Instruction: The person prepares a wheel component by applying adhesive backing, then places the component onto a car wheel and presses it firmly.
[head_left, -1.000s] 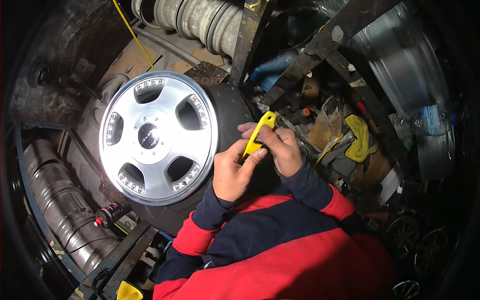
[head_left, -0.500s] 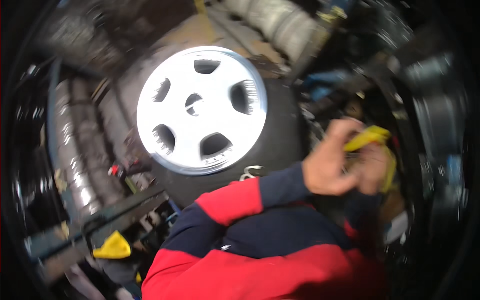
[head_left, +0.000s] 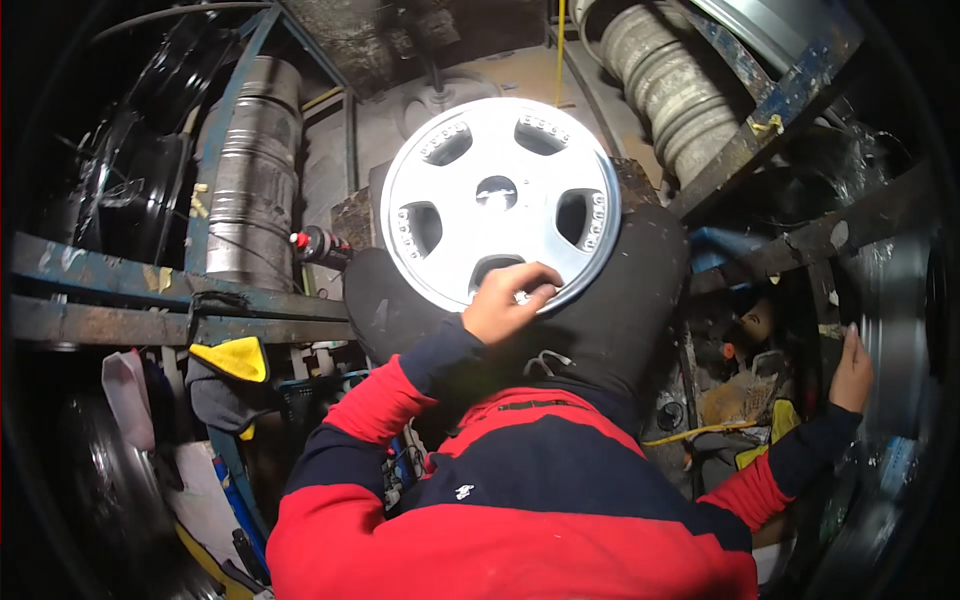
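A bright silver alloy wheel rim (head_left: 500, 145) with five openings lies face up across my lap. My left hand (head_left: 505, 302) is at its near edge, beside the lowest opening, with fingers curled over the lip and the thumb apart from them. Far to the right, my right hand (head_left: 852, 372) is raised with its fingers stretched upward and nothing visible in it. It is next to a plastic-wrapped silver wheel (head_left: 893, 330); whether they touch I cannot tell. Below and left of that hand is a yellow cloth (head_left: 783, 420).
Blue metal racking (head_left: 110, 272) stands left, with a yellow and grey cloth (head_left: 232, 360) hanging from it. A bottle with a red cap (head_left: 322, 243) is left of my knee. Stacked wheel barrels (head_left: 255, 180) stand left, more (head_left: 675, 95) lie far right, beside a rusty beam (head_left: 770, 130).
My hands, together at the right by the yellow cloth, have parted. The left has moved onto the wheel's near edge, the right farther right. The view has swung, and the wheel appears farther right.
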